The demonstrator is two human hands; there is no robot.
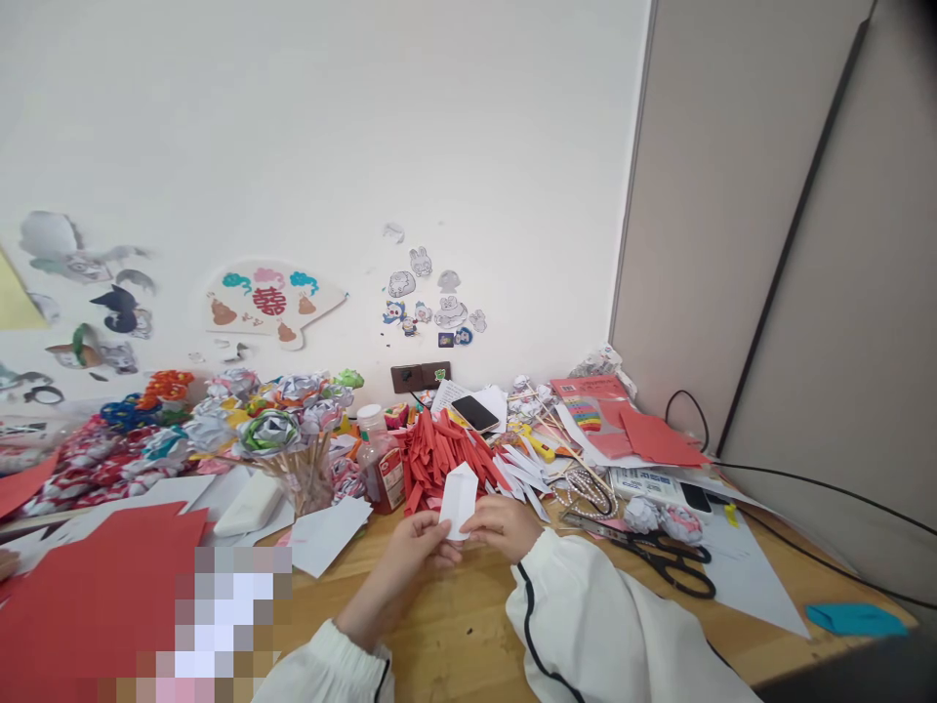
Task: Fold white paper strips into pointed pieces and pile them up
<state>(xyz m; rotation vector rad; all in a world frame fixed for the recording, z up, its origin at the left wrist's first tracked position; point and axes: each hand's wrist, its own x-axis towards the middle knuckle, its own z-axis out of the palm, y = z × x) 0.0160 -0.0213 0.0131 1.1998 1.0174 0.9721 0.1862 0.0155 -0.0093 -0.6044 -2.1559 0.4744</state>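
Both my hands hold one small folded piece of white paper [459, 498] above the wooden table. It has a pointed top and a crease down its length. My left hand [423, 540] pinches its lower left edge with the thumb in front. On the lower right edge, the fingers of my right hand [505, 527] are closed. Just behind the paper lies a heap of folded red paper strips [443, 444]. White paper strips [523, 471] spread out to the right of that heap. A bottle with a white cap [381, 459] stands left of the red strips.
Black-handled scissors [677, 561] lie at the right near a bead string [586, 493]. A phone [474, 413] rests behind the red strips. Crumpled paper flowers [270, 430] and a holder of sticks [302, 478] fill the left. Red sheets [109, 586] cover the front left.
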